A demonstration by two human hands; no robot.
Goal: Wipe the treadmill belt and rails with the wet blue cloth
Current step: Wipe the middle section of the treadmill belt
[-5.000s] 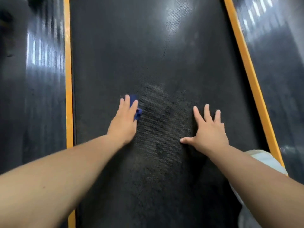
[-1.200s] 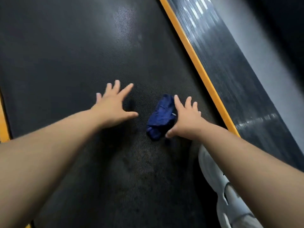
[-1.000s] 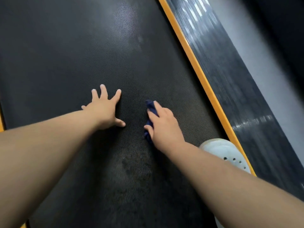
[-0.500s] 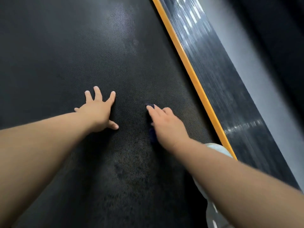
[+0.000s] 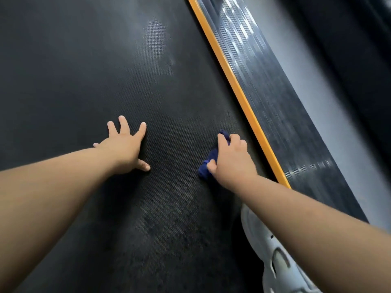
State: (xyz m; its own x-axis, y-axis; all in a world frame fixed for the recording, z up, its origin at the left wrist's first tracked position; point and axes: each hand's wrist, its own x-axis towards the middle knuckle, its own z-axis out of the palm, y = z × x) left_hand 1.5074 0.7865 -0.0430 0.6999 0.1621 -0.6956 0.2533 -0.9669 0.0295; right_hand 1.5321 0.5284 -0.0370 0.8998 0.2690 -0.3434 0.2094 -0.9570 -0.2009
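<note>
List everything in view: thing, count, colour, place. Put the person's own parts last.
belt: 1, black and textured, fills the left and centre
stripe: 1, orange, along the belt's right edge
rail: 1, dark, ribbed and glossy, just right of the stripe
floor: 1 strip, grey, beyond the rail
cloth: 1, blue, bunched on the belt near the stripe
shoe: 1, white, bottom right, partly behind the right forearm
left hand: 1, flat on the belt, fingers spread
right hand: 1, grips the cloth against the belt
</note>
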